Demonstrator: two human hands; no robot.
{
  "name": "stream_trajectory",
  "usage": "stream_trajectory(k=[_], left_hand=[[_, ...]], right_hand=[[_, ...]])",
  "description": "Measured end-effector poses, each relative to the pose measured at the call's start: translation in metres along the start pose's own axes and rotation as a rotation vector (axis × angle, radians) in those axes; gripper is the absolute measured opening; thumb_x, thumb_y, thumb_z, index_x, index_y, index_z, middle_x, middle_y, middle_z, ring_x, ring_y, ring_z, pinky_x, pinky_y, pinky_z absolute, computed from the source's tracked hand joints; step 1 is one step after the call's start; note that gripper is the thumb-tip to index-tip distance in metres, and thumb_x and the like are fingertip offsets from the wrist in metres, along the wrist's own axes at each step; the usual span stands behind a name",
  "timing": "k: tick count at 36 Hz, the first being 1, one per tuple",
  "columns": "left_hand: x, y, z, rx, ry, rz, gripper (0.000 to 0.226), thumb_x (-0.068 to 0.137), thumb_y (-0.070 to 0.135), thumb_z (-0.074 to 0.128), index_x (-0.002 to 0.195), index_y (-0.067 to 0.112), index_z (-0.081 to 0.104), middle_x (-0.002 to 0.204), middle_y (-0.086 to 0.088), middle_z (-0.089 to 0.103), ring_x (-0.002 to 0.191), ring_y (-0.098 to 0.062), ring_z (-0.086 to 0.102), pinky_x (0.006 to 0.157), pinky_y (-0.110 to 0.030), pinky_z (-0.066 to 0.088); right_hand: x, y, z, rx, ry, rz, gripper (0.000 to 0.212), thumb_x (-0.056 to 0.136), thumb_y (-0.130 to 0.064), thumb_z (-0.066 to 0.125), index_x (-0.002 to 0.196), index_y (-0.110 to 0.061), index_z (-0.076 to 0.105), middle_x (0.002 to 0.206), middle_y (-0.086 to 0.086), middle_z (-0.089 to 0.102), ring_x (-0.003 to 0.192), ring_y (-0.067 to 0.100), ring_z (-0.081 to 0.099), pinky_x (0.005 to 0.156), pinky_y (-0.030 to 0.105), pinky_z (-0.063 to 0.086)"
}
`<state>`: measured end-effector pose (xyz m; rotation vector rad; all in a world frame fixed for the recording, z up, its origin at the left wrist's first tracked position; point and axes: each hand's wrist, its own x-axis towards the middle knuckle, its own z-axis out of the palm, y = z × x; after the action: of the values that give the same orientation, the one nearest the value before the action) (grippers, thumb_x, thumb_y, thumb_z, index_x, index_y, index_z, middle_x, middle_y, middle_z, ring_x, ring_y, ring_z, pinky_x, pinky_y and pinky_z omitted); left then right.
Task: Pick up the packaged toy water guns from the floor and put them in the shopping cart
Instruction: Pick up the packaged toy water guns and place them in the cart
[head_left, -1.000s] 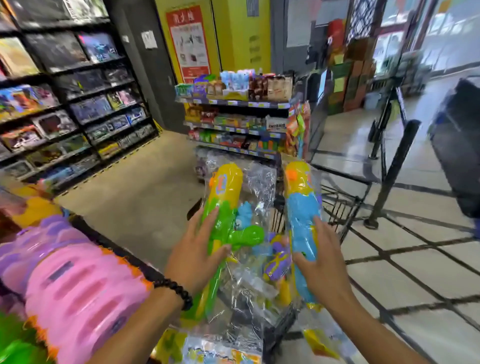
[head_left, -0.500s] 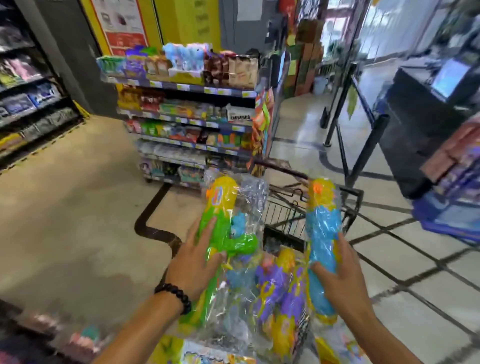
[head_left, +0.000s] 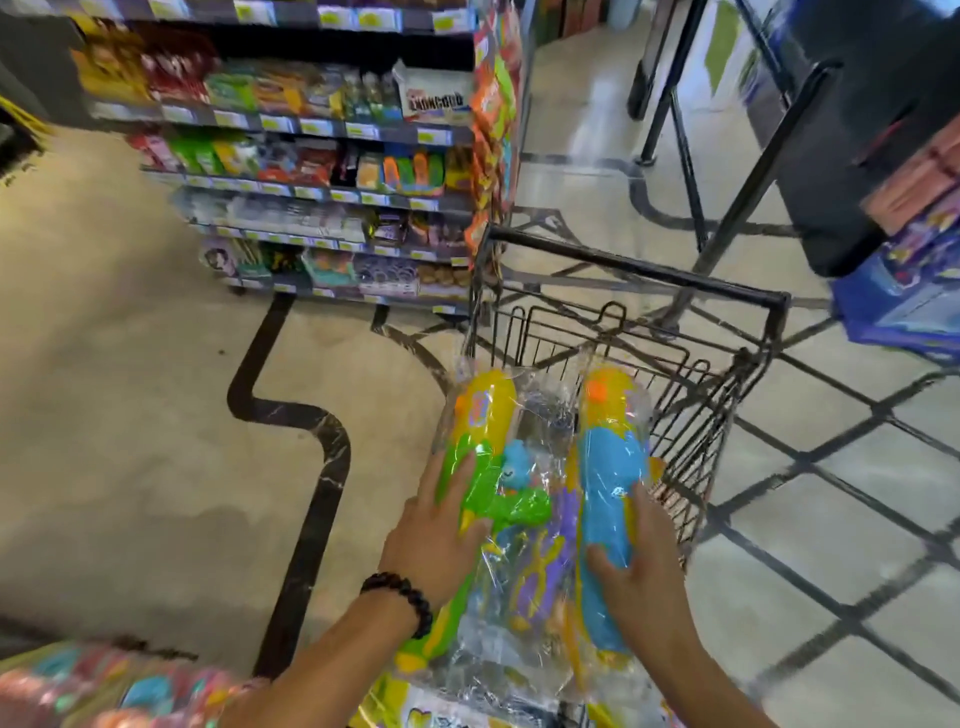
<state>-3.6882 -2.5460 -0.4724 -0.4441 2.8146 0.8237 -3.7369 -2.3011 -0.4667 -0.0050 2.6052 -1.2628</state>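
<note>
A bundle of packaged toy water guns in clear plastic stands upright between my hands at the near end of the black wire shopping cart (head_left: 639, 270). My left hand (head_left: 441, 530), with a black bead bracelet on the wrist, presses flat against the green and yellow water gun (head_left: 483, 415) on the bundle's left side. My right hand (head_left: 644, 561) grips the blue and yellow water gun (head_left: 608, 467) on the right side. A purple and yellow water gun (head_left: 540, 571) is wedged between them. The far half of the cart's basket holds nothing.
A snack shelf unit (head_left: 322, 171) stands just beyond the cart on the left. Black barrier posts (head_left: 748, 182) and a dark counter (head_left: 883, 130) are at the right. A blue box display (head_left: 904, 291) sits at the right edge. More packaged toys (head_left: 104, 686) lie at the bottom left.
The view has swung right and tilted down, so the cart basket now shows in full. Both hands have kept their hold on the bundle, which sits lower toward the cart.
</note>
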Motion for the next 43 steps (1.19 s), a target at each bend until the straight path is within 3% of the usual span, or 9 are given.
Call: stream_trajectory(k=[9,14,16,18,21,25,34,37,43], left_hand=[[0.038,-0.026,0.058,0.093,-0.05,-0.019,0.082,0.1,0.054,0.047,0.151,0.058,-0.017,0.165,0.015,-0.024,0.138,-0.032,0.039,0.099,-0.045,0.049],[0.051,-0.041,0.094,0.186,-0.086,-0.01,0.082,0.1,0.055,0.045,0.155,0.05,-0.016,0.165,0.01,-0.027,0.128,-0.033,0.048,0.091,-0.042,0.051],[0.057,-0.046,0.107,0.202,-0.101,-0.015,0.083,0.1,0.055,0.046,0.156,0.048,-0.015,0.165,0.009,-0.027,0.126,-0.033,0.047,0.092,-0.041,0.05],[0.064,-0.052,0.118,0.206,-0.112,-0.036,0.084,0.1,0.055,0.047,0.155,0.048,-0.016,0.165,0.009,-0.028,0.126,-0.033,0.046,0.092,-0.042,0.051],[0.076,-0.061,0.131,0.188,-0.133,-0.071,0.083,0.1,0.054,0.047,0.155,0.048,-0.015,0.165,0.009,-0.025,0.128,-0.033,0.045,0.092,-0.044,0.052],[0.091,-0.071,0.142,0.184,-0.144,-0.091,0.081,0.101,0.051,0.047,0.157,0.046,-0.012,0.166,0.007,-0.023,0.125,-0.034,0.047,0.09,-0.045,0.053],[0.118,-0.091,0.168,0.144,-0.131,-0.097,0.076,0.102,0.048,0.046,0.158,0.046,-0.005,0.167,0.007,-0.02,0.129,-0.036,0.042,0.094,-0.048,0.051],[0.124,-0.096,0.178,0.131,-0.129,-0.096,0.077,0.102,0.046,0.047,0.157,0.047,-0.007,0.167,0.006,-0.02,0.133,-0.035,0.039,0.099,-0.049,0.05],[0.127,-0.118,0.193,0.164,-0.126,-0.095,0.074,0.105,0.033,0.045,0.158,0.047,-0.005,0.168,0.011,-0.013,0.147,-0.028,0.024,0.104,-0.045,0.048]], right_hand=[[0.02,0.038,0.058,-0.015,0.001,0.07,0.088,0.091,-0.015,0.074,0.16,-0.025,0.021,0.158,-0.01,0.026,0.148,0.011,0.024,0.123,0.037,0.023],[0.026,0.05,0.086,-0.049,-0.019,0.06,0.09,0.092,-0.016,0.072,0.163,-0.023,0.016,0.165,-0.007,0.018,0.153,0.004,0.01,0.117,0.009,0.002],[0.03,0.055,0.098,-0.056,-0.037,0.046,0.09,0.092,-0.015,0.071,0.163,-0.023,0.016,0.167,-0.008,0.016,0.15,-0.009,0.002,0.11,0.0,-0.001],[0.034,0.062,0.11,-0.056,-0.053,0.043,0.09,0.092,-0.014,0.071,0.162,-0.023,0.016,0.167,-0.006,0.016,0.143,-0.019,-0.003,0.109,-0.002,-0.001],[0.041,0.07,0.126,-0.045,-0.051,0.058,0.09,0.092,-0.016,0.071,0.162,-0.027,0.016,0.165,-0.01,0.016,0.146,-0.012,0.004,0.109,-0.002,0.003],[0.049,0.076,0.147,-0.002,-0.052,0.086,0.088,0.092,-0.018,0.07,0.161,-0.031,0.016,0.162,-0.018,0.017,0.15,-0.001,0.014,0.118,0.016,0.014],[0.059,0.093,0.188,-0.13,-0.019,0.024,0.092,0.087,-0.021,0.075,0.162,-0.025,0.022,0.167,-0.003,0.024,0.154,0.012,0.021,0.123,0.04,0.028],[0.063,0.098,0.2,-0.209,-0.032,-0.032,0.095,0.087,-0.024,0.076,0.162,-0.028,0.019,0.169,-0.005,0.02,0.153,0.017,0.024,0.123,0.045,0.028],[0.075,0.104,0.22,-0.275,-0.058,-0.033,0.091,0.093,-0.036,0.07,0.163,-0.034,0.012,0.171,-0.008,0.01,0.151,0.022,0.023,0.12,0.039,0.019]])
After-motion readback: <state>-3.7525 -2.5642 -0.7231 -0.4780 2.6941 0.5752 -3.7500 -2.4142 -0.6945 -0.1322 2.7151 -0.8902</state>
